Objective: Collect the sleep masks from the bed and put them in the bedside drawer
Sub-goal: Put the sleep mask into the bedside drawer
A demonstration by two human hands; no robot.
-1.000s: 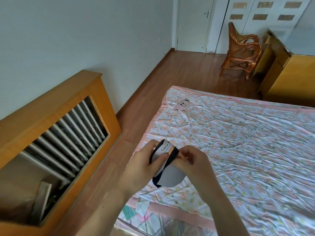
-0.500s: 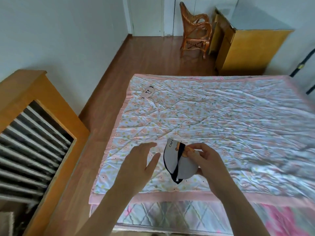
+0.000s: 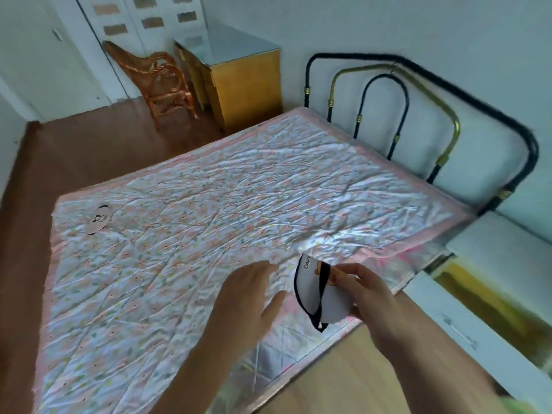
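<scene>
My right hand (image 3: 366, 289) pinches a folded grey sleep mask (image 3: 313, 289) with a black strap and edging, held above the near right corner of the bed (image 3: 209, 204). My left hand (image 3: 248, 297) hovers just left of it, fingers spread, holding nothing. A second, pink sleep mask (image 3: 98, 219) lies flat near the far left corner of the floral quilt. At the right stands a white bedside cabinet (image 3: 490, 252) whose drawer (image 3: 466, 330) is pulled out, showing a yellowish inside (image 3: 484, 297) and a metal handle on its front.
A black and brass metal headboard (image 3: 418, 115) stands against the right wall. Across the wood floor are a rattan chair (image 3: 161, 82), a yellow wooden desk (image 3: 242, 73) and white closet doors (image 3: 143, 28).
The view has swung right, from the wooden radiator cover to the headboard and bedside drawer. My left hand has let go of the grey mask, which stays in my right hand.
</scene>
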